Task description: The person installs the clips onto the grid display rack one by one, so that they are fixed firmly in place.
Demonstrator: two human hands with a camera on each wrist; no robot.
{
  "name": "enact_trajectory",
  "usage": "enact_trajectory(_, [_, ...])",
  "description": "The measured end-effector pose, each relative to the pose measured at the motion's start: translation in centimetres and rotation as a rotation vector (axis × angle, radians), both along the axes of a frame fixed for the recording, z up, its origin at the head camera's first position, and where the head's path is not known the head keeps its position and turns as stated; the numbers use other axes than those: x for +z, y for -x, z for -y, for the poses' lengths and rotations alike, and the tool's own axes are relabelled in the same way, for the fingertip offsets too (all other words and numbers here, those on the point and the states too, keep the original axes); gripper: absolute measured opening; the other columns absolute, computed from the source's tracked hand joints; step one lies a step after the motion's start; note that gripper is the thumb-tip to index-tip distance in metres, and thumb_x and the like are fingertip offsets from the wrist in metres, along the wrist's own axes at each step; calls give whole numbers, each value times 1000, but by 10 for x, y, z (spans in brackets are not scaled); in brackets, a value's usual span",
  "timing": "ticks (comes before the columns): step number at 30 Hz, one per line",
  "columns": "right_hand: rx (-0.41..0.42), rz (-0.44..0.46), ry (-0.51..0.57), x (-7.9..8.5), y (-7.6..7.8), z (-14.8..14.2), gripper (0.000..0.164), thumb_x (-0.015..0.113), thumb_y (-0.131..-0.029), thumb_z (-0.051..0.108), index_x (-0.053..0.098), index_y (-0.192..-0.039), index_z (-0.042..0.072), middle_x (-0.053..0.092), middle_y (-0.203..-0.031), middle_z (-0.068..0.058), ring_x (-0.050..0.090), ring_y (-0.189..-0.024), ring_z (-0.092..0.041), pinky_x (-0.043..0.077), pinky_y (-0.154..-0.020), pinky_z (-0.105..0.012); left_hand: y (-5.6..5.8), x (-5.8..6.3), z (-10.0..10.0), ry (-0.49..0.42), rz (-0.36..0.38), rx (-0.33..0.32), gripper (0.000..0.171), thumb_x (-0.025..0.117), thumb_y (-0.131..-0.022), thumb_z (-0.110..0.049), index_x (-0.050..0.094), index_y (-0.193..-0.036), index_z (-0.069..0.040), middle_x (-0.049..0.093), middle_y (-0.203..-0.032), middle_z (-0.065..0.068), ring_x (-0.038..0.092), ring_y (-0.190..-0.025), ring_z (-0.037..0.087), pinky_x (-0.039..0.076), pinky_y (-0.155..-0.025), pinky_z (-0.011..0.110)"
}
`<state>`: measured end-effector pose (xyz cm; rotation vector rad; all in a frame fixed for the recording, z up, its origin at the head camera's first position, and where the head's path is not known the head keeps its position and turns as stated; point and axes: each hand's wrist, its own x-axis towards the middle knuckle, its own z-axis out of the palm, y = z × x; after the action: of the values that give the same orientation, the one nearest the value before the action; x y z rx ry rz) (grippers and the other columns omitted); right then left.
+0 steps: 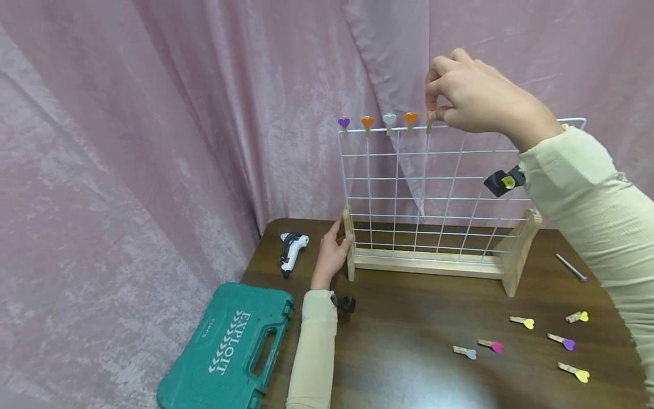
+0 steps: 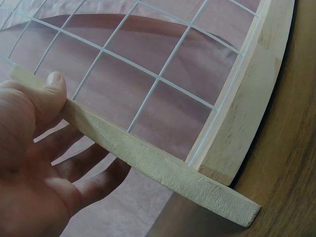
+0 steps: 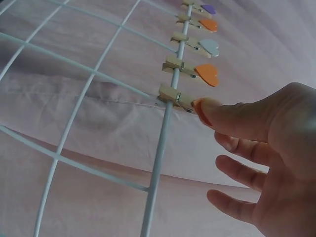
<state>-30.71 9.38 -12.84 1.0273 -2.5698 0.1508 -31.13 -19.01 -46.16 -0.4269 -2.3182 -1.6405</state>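
Note:
My right hand is at the top wire of a white wire grid. In the right wrist view, its thumb and forefinger pinch a small wooden clothespin by its orange-red heart end, and the clothespin's jaws sit over the wire. Four more heart clothespins line the wire to the left: purple, orange, white and orange. Low on the left, my left hand holds the wooden side post of the stand, thumb on one face and fingers behind.
Several loose heart clothespins, such as a pink one and a purple one, lie on the brown table at front right. A metal rod lies right of the stand. At left are a glue gun and a green case.

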Motion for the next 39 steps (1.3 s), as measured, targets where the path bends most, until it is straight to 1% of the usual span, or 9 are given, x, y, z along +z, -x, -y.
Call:
enact_trajectory(7, [-47, 66, -26, -1, -1, 2, 9, 62, -85, 14, 66, -85, 6, 47, -107, -11, 36, -101, -37, 38, -70, -52, 1, -4, 3, -2, 8, 3, 55, 58, -92, -18, 36, -141, -5, 54, -124, 20, 54, -112, 26, 50, -86, 32])
enact_trajectory(13, [-59, 136, 28, 0, -6, -3, 30, 58, -90, 24, 62, -107, 0, 45, -121, -21, 32, -114, -45, 31, -87, -60, 1, 1, 7, -11, 5, -14, 54, 57, -92, -19, 37, -140, -4, 52, -126, 19, 53, -113, 27, 49, -88, 34])
enact_trajectory(16, [-32, 106, 89, -8, -12, -12, 35, 57, -90, 22, 58, -114, -4, 45, -122, -24, 32, -115, -47, 27, -91, -62, -7, 11, 7, -8, -5, -23, 52, 56, -93, -13, 36, -139, 0, 51, -126, 21, 52, -113, 31, 50, -87, 36])
enact_trajectory(20, [11, 41, 178, -24, -22, -29, 31, 59, -87, 13, 58, -113, -4, 48, -118, -23, 35, -112, -47, 28, -89, -61, -18, 23, 7, 7, -6, -31, 51, 55, -93, -8, 36, -138, 3, 50, -126, 24, 52, -113, 34, 49, -88, 37])
enact_trajectory(28, [86, -70, 328, -50, -46, -55, 25, 64, -81, 4, 62, -106, 2, 54, -110, -15, 42, -106, -39, 31, -80, -56, -21, 30, 8, 34, -32, -16, 50, 56, -92, -6, 37, -137, 5, 52, -123, 25, 52, -113, 35, 49, -88, 40])
enact_trajectory(32, [98, -87, 358, -61, -57, -65, 24, 64, -80, 2, 63, -104, 2, 55, -110, -14, 43, -108, -38, 32, -83, -55, -19, 33, 8, 49, -34, -2, 50, 57, -92, -7, 38, -137, 4, 53, -123, 25, 52, -113, 34, 49, -88, 39])
enact_trajectory(34, [102, -109, 366, -70, -62, -71, 24, 66, -79, 1, 63, -103, 3, 55, -109, -13, 45, -106, -35, 35, -84, -49, -19, 34, 8, 51, -29, -3, 50, 56, -92, -8, 38, -137, 4, 52, -124, 25, 51, -113, 35, 48, -89, 40])
enact_trajectory(36, [99, -129, 374, -83, -66, -79, 25, 67, -78, 0, 64, -103, 4, 56, -109, -11, 47, -106, -30, 36, -86, -35, -20, 34, 7, 51, -22, -5, 50, 56, -92, -8, 37, -137, 4, 52, -124, 26, 51, -114, 36, 48, -89, 43])
enact_trajectory(39, [81, -139, 397, -107, -72, -91, 28, 70, -75, -2, 65, -102, 5, 57, -108, -7, 46, -106, -14, 33, -80, -19, -20, 34, 7, 48, -20, -9, 50, 55, -93, -8, 37, -137, 4, 52, -123, 27, 50, -114, 37, 47, -89, 45])
